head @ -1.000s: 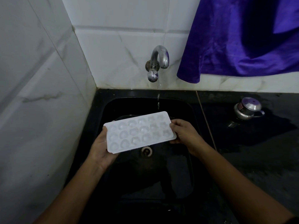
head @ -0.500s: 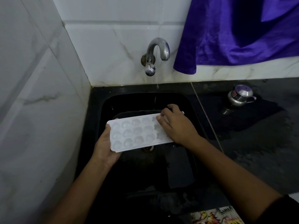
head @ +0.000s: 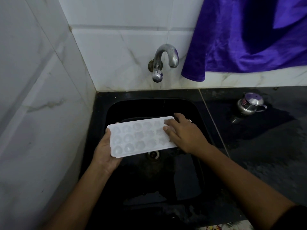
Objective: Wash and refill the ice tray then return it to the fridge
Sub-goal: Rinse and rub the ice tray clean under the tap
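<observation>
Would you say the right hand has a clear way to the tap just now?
Probably yes: the right hand lies flat on the ice tray, gripping nothing, and nothing stands between it and the tap above.

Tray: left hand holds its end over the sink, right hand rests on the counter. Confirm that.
Not quite. The head view shows the right hand lying on the tray at its right end, not on the counter. The left hand does hold its other end over the sink.
</observation>
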`<control>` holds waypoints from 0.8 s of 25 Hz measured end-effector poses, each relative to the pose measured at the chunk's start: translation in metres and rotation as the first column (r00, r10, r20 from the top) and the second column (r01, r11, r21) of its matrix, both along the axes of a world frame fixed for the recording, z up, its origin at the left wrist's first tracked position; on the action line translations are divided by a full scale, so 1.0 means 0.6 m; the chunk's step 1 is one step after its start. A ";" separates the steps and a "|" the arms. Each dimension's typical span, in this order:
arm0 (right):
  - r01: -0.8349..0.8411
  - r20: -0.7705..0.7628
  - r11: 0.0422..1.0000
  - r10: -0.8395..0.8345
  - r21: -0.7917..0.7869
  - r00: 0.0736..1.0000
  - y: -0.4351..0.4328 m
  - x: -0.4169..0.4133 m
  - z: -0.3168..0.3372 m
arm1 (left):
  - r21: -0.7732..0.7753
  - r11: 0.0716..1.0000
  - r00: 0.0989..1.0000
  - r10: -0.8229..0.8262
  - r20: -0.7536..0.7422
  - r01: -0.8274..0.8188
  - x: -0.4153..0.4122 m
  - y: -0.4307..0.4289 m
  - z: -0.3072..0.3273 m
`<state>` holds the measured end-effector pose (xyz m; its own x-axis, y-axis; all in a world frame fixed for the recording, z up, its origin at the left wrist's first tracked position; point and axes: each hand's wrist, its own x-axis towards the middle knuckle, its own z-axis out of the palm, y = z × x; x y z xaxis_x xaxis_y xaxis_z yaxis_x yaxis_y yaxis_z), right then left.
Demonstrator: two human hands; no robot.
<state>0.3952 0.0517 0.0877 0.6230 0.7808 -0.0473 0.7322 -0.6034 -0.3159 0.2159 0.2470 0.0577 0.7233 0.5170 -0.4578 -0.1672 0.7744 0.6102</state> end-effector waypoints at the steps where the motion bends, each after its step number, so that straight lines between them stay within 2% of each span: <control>1: 0.016 0.025 1.000 -0.016 -0.008 1.000 0.005 0.001 -0.001 | 0.001 1.000 1.000 -0.005 -0.003 0.005 0.001 0.001 -0.003; 5: -0.002 -0.085 1.000 0.000 -0.020 0.996 0.021 -0.005 -0.005 | -0.021 1.000 1.000 0.007 -0.001 -0.007 0.005 0.008 -0.017; 8: -0.012 -0.005 0.999 0.012 -0.050 1.000 0.019 0.012 -0.003 | -0.006 1.000 1.000 -0.005 -0.010 0.004 0.004 0.010 -0.017; 10: 0.014 -0.041 0.998 -0.017 -0.060 0.999 0.029 0.014 -0.002 | -0.017 1.000 1.000 -0.002 0.003 0.003 0.006 0.010 -0.015; 14: 0.042 -0.370 0.999 -0.047 -0.020 0.928 0.032 0.023 0.005 | 0.006 1.000 1.000 0.005 -0.005 -0.005 0.007 0.022 -0.011; 15: 0.044 -0.334 0.998 -0.057 -0.045 0.941 0.030 0.030 0.008 | 0.001 1.000 1.000 -0.007 -0.009 0.007 0.008 0.019 -0.011; 17: 0.031 -0.020 0.987 -0.034 -0.158 0.999 0.034 0.035 0.010 | -0.015 1.000 1.000 -0.023 -0.014 0.023 0.013 0.010 -0.013; 18: 0.017 0.091 0.980 0.001 -0.199 0.996 0.038 0.032 0.005 | -0.021 0.999 1.000 -0.026 -0.012 0.025 0.015 0.006 -0.014; 19: -0.013 0.108 0.981 0.034 -0.195 0.994 0.041 0.028 -0.002 | -0.027 0.999 1.000 -0.020 -0.008 0.020 0.016 0.006 -0.016; 20: -0.040 0.044 0.986 0.047 -0.162 0.998 0.041 0.025 -0.011 | -0.033 0.999 1.000 -0.016 0.005 0.016 0.014 0.010 -0.016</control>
